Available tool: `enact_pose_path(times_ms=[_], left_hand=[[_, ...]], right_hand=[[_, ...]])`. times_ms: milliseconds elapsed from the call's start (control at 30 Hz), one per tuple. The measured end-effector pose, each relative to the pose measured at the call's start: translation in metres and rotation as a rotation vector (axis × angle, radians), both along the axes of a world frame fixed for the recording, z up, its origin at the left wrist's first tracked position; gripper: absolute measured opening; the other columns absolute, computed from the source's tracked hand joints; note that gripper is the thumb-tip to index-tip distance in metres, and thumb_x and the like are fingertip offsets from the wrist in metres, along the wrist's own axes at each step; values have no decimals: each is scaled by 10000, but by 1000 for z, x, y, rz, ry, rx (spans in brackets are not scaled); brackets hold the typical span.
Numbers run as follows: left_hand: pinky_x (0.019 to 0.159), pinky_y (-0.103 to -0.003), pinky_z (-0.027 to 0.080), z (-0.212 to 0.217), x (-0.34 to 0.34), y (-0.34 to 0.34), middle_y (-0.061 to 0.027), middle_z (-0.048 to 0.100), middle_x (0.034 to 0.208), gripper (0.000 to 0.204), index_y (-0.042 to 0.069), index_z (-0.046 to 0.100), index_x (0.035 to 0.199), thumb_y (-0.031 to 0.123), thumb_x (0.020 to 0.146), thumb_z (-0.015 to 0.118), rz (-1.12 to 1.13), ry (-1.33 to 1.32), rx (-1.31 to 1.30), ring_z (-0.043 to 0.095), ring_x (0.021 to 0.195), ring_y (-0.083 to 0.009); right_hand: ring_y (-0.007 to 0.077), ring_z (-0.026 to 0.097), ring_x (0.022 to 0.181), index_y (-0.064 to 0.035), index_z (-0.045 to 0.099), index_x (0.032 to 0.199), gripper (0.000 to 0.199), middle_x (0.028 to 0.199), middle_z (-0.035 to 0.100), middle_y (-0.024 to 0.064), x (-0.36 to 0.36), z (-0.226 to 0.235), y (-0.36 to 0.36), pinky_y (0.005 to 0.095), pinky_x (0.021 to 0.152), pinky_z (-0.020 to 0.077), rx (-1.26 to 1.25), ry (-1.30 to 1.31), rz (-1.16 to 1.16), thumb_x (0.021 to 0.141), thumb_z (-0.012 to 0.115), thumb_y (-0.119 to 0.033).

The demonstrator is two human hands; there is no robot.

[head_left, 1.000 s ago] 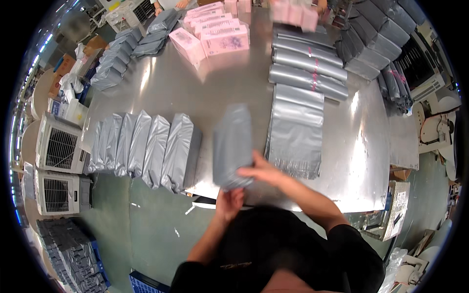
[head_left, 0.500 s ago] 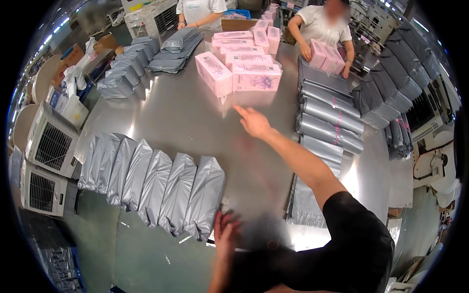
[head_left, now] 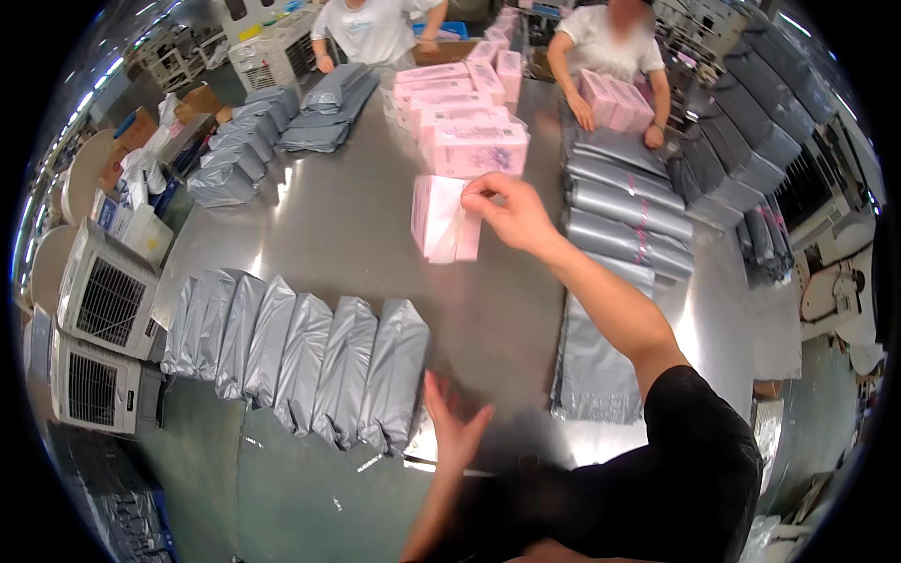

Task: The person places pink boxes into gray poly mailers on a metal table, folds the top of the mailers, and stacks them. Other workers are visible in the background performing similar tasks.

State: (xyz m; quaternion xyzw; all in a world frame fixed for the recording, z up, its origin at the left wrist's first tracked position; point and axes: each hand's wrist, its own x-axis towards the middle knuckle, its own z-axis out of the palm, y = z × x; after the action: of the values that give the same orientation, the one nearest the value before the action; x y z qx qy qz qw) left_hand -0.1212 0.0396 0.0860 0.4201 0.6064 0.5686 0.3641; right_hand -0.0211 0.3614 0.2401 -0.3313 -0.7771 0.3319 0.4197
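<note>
My right hand (head_left: pixel 502 208) reaches over the middle of the steel table (head_left: pixel 328 225). Its thumb and fingertips pinch the upper edge of a pink box-shaped pack (head_left: pixel 436 220) with a clear film wrap; the pack looks tilted, its pale end facing me. Beyond it stand several more pink packs (head_left: pixel 483 150) with a flower print, lined up toward the far side. At the near edge of the table, my left hand (head_left: pixel 455 422) holds nothing, its fingers apart. It is beside the last of a row of filled grey plastic mailing bags (head_left: pixel 380 375).
Flat grey bags (head_left: pixel 601 357) and rolled bag stacks (head_left: pixel 624 202) lie along the right. Filled grey parcels (head_left: pixel 230 159) sit at the far left. Across the table, one co-worker (head_left: pixel 610 56) holds pink packs; another (head_left: pixel 366 28) stands left of them. White machines (head_left: pixel 108 291) flank the left.
My right hand has closed on the nearest pink pack and pulled it toward me, away from the others. My left hand has spread its fingers. The far-left co-worker's arm has moved toward the packs.
</note>
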Motion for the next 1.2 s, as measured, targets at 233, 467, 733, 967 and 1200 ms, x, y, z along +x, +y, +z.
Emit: enact_pose_path(times_ms=[233,467,733,967,1200], left_hand=[[1166,-498,337,30,65,25,-251,298,1565,1358,-27,-23,1619,288,697,923,-304,-74,280,367,1441,-364],[1090,-428,479,68,135,6,-183,414,1548,790,64,184,1628,379,1028,590,-598,-768,-201,508,1365,-297],[1124,-392,460,46,193,4,-172,397,1583,769,77,262,1614,575,1063,463,-807,-807,-462,472,1413,-276],[1180,-382,350,65,214,-15,-169,334,1635,719,41,262,1623,438,1082,521,-804,-644,-326,371,1471,-265],[993,-435,495,0,186,7,-169,598,1338,343,51,658,1260,189,949,697,-586,709,216,595,1156,-345]], right_hand=[[172,718,884,-40,687,1084,128,982,746,83,150,48,-191,314,840,566,-701,656,11,987,711,-121],[266,466,1415,-30,439,1511,678,1523,491,169,261,-21,-281,411,1124,437,-391,275,-471,970,733,-313],[242,489,1398,-86,354,1579,712,1502,513,118,305,-82,-380,400,1140,425,-1133,1027,-182,1007,618,-417],[249,583,1301,-92,363,1562,694,1460,548,132,332,-111,-416,422,1078,509,-1165,1207,-158,987,664,-339],[294,585,1301,-63,295,1595,804,1483,521,164,340,-170,-452,450,1061,527,-1057,1358,-232,934,709,-259]])
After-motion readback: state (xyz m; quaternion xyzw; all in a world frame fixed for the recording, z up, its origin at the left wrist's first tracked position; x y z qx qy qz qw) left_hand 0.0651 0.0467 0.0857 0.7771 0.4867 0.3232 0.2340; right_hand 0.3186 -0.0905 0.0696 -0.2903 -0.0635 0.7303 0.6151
